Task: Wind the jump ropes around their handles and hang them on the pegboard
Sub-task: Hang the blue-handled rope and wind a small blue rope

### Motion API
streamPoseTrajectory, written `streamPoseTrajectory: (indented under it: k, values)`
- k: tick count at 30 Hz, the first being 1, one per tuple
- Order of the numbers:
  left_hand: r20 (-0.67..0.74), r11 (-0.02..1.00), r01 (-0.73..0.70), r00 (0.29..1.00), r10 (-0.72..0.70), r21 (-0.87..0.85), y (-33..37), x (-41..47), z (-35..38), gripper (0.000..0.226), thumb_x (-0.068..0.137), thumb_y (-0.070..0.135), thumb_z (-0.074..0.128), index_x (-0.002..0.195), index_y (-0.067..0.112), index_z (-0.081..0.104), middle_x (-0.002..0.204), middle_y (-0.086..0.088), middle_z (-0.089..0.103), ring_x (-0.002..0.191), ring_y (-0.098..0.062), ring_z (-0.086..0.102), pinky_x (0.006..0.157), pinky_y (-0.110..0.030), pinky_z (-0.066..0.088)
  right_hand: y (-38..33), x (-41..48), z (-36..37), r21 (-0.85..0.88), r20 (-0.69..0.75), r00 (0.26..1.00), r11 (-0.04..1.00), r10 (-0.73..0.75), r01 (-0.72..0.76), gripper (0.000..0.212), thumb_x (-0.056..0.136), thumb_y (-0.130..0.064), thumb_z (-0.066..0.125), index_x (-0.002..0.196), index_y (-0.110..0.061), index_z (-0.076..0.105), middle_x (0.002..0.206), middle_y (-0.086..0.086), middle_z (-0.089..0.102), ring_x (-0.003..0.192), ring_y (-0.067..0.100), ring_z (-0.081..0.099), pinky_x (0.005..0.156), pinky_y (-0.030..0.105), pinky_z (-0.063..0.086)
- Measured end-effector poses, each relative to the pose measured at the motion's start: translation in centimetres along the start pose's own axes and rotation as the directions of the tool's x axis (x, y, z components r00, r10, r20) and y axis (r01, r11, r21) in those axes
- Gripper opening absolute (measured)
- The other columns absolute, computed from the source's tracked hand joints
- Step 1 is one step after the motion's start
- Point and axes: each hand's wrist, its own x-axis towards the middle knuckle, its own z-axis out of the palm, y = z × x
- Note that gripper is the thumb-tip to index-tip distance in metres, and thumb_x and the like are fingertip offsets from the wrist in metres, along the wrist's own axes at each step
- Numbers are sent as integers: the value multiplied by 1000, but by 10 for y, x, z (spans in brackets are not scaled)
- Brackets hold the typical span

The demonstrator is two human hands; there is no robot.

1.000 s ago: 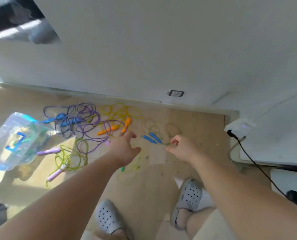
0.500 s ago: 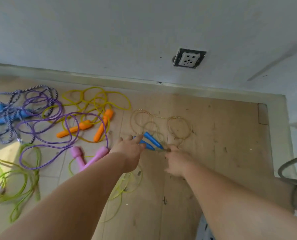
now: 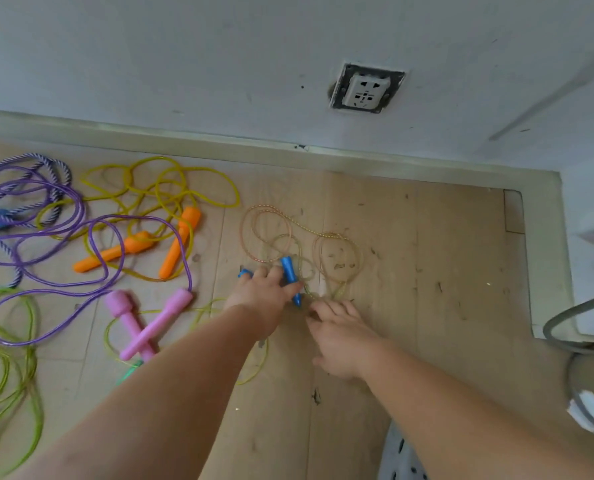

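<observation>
Left hand [image 3: 266,296]: placed at the centre of the frame, palm down, over the blue handles [image 3: 290,276]; its fingers [image 3: 293,289] are curled onto one handle, but whether it is actually gripped cannot be told.
Right hand [image 3: 340,336]: set just right of and below the left hand, palm down on the wooden floor [image 3: 427,271]; its fingers [image 3: 326,308] are spread loosely, their tips at the cord beside the handle's lower end; nothing is seen gripped.
Blue handles: one is seen pointing up the frame between the left hand's fingers; only the tip of the second is shown at the hand's left edge.
Speckled cord [image 3: 288,233]: laid in loose loops on the floor above the two hands, unwound from the blue handles.
Orange handles [image 3: 150,245]: laid left of centre, apart from each other, among the loops of a yellow rope [image 3: 171,188].
Pink handles [image 3: 143,318]: crossed over each other in the lower left of centre, joined to a purple rope [image 3: 81,244].
Green rope [image 3: 8,368]: spread at the lower left edge.
Braided rope [image 3: 22,164]: piled at the upper left edge, by a blue handle that is blurred.
Wall socket [image 3: 366,88]: mounted on the white wall in the upper right of centre, above the skirting.
Pegboard: not shown in the view.
</observation>
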Motion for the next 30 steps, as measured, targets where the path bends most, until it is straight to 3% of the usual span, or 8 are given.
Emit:
streamPoseTrajectory:
  k: [5,10,15,18,21,24,27,30]
  values:
    - [-34,997,13,999,-16,-74,-4,5,12,70,91,7,61,147,32,29,144,-14,30,126,-34,39,95,-45,48,0,-9,-4,58,33,999,998,-14,12,88,87,-33,66,157,-10,19,161,4,9,153,25,-5,125,51,-4]
    - [-65,978,65,995,-80,-199,-13,2,-1,44,98,5,44,139,19,43,133,-13,38,122,-36,45,95,-45,51,-7,-17,-23,130,-55,998,991,-9,16,95,87,-31,67,160,-10,9,160,0,4,154,21,0,125,45,-10]
    - [-199,881,86,960,-199,-466,-36,-43,-45,22,96,16,56,118,16,62,115,-8,45,102,-34,61,84,-42,52,-24,-44,-74,370,-147,989,928,25,32,90,93,-30,63,161,-15,7,158,-15,-5,154,22,5,126,38,-3]
    - [-328,843,71,901,-283,-533,-46,-108,-84,25,91,38,69,109,21,71,109,-5,53,101,-31,58,83,-38,48,-44,-91,-121,441,-187,982,895,17,69,84,94,-29,63,160,-16,13,157,-20,-2,151,21,15,125,35,17]
    - [-417,858,38,862,-287,-513,-43,-195,-138,26,89,44,70,106,26,72,108,-1,59,105,-32,53,90,-40,40,-72,-167,-182,446,-241,970,885,-23,131,81,95,-30,63,160,-15,17,157,-16,4,148,16,21,120,21,12]
    - [-372,826,-18,898,-235,-563,-31,-292,-211,21,96,38,64,108,21,66,102,1,62,104,-29,56,80,-35,34,-106,-259,-244,439,-268,962,883,-48,166,80,95,-32,63,159,-14,19,155,-14,9,144,12,27,119,18,14]
    - [-337,794,-57,922,-191,-605,-17,-395,-291,20,99,34,60,109,17,62,90,4,54,95,-28,59,68,-32,28,-140,-364,-305,471,-309,950,860,-46,195,78,95,-31,64,158,-18,22,154,-11,14,141,6,27,109,2,10]
    - [-341,853,-59,929,-144,-519,-2,-503,-365,21,99,38,59,109,20,62,95,2,61,94,-26,61,70,-33,39,-179,-469,-356,552,-337,941,805,-22,217,58,94,-30,66,148,-23,45,148,-14,29,134,1,37,104,4,23]
